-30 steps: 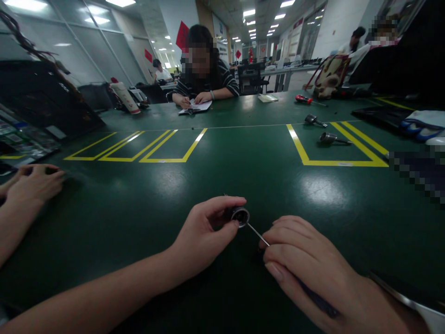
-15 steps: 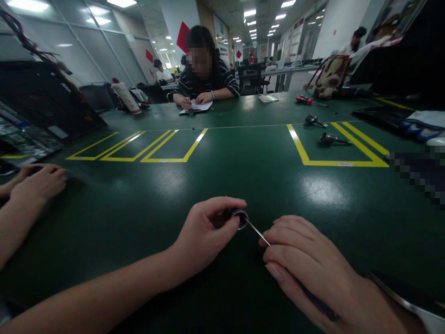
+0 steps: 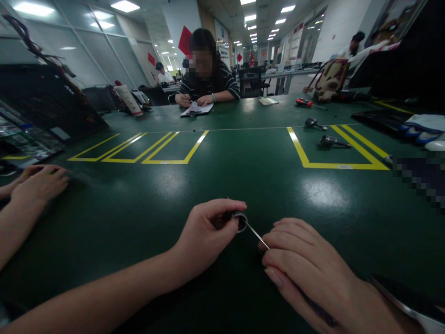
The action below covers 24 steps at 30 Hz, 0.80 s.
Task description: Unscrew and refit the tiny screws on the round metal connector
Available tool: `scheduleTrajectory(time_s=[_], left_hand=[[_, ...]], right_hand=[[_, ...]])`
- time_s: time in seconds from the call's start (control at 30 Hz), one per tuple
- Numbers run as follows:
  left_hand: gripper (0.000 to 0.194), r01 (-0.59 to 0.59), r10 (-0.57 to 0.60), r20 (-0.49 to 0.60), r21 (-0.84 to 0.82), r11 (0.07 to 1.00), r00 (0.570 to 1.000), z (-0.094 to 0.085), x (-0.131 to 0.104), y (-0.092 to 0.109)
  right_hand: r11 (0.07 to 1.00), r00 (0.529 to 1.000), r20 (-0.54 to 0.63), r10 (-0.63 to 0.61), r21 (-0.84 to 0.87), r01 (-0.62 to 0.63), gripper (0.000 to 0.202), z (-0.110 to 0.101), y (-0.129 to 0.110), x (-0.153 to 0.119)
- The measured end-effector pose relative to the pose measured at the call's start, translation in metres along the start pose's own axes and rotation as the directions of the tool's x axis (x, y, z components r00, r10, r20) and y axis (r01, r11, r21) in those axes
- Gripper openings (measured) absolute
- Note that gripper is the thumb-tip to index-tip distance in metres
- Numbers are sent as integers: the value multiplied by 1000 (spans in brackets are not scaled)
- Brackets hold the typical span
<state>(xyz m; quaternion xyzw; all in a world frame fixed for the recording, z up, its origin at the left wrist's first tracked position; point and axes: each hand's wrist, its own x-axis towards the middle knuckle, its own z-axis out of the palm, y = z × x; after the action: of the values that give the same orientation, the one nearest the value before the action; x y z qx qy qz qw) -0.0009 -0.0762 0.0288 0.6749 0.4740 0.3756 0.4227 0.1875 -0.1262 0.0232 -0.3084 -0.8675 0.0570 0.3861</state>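
My left hand (image 3: pixel 205 232) is closed round a metal socket (image 3: pixel 240 215), its round open end turned toward my right hand. Thumb and fingers cover most of its body. My right hand (image 3: pixel 306 264) grips a screwdriver (image 3: pixel 256 235). Its thin bright shaft runs from my fingers into the socket's opening; the tip is hidden inside. Of the dark handle only a little shows below my palm. Both hands are low over the green table (image 3: pixel 146 199), close together.
Two metal sockets with shanks (image 3: pixel 330 140) lie at the right by yellow tape (image 3: pixel 344 165). Behind them is a red screwdriver (image 3: pixel 304 102). Another person's hand (image 3: pixel 41 185) rests at the left. Across the table a person (image 3: pixel 215 88) writes on a clipboard (image 3: pixel 196 109).
The view has tilted very slightly. Both hands keep their hold, with the shaft still in the socket's opening.
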Motion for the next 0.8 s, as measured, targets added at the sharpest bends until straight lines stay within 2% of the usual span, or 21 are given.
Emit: scheduleTrajectory(time_s=[0.37,0.57,0.8], left_hand=[[23,-1,1,-14,-12,1000,1000,1,-1,-1],[23,-17,17,0,-19,1000,1000,1,-1,-1],[22,17,-17,-11,1,1000,1000,0,0,0]], right_hand=[[1000,1000,-13,-28,4,28,24,0,1,0],[1000,999,49,16,13,-17,21,3,3,-2],[1000,999,43,19,5,-20,21,0,-1,0]])
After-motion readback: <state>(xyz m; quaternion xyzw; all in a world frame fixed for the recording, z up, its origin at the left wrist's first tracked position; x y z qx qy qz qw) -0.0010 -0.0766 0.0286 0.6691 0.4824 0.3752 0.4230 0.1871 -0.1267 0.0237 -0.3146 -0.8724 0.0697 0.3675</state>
